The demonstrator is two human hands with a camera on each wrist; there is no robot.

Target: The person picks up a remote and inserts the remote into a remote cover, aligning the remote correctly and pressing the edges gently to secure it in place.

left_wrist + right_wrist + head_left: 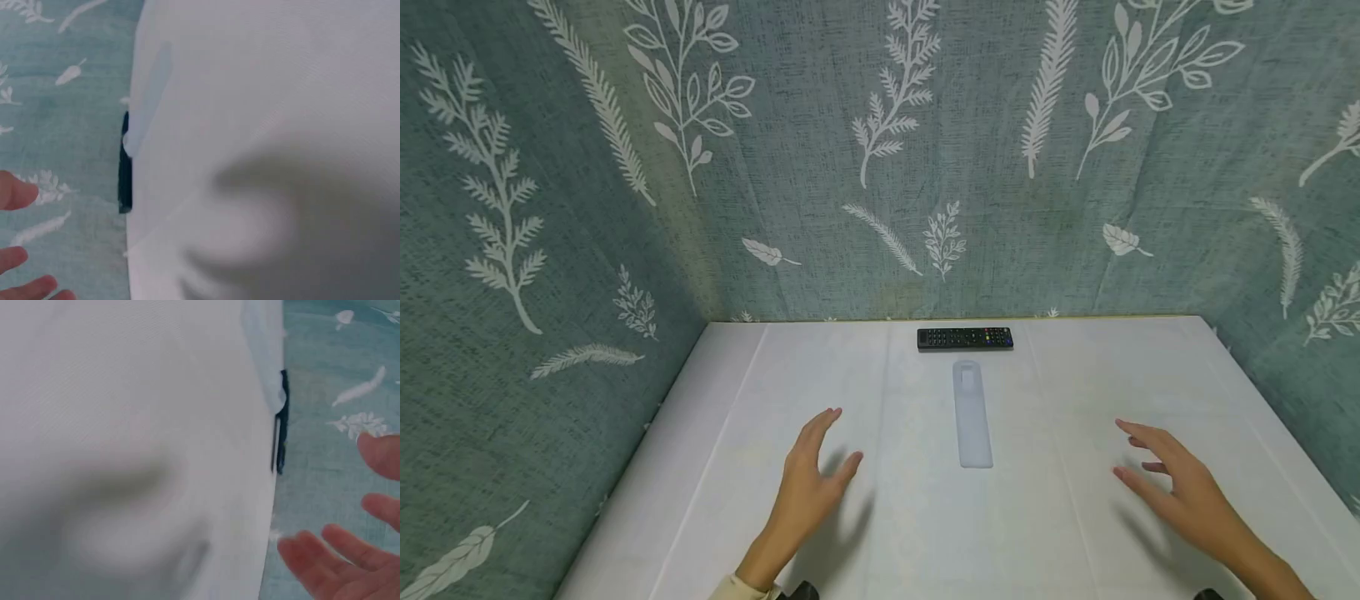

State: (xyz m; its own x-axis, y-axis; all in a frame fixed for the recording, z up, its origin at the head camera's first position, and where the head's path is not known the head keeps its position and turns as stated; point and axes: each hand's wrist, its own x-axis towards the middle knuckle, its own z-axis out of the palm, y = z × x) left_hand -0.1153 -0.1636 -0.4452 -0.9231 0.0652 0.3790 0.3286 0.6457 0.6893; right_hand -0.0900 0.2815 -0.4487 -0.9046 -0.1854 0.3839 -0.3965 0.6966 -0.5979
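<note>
A black remote control (965, 338) lies crosswise near the table's back edge, its colored buttons toward the right end. Just in front of it a translucent, pale silicone remote cover (973, 421) lies lengthwise, with a small opening near its far end. My left hand (811, 487) hovers over the table left of the cover, fingers loosely spread and holding nothing. On the other side, well right of the cover, my right hand (1180, 492) is also raised with relaxed fingers and nothing in it. Both wrist views show fingertips apart from the remote and cover.
A white cloth with fold creases covers the table (737, 467). Green-blue fabric (805, 167) with white leaf prints hangs behind the table and along both sides.
</note>
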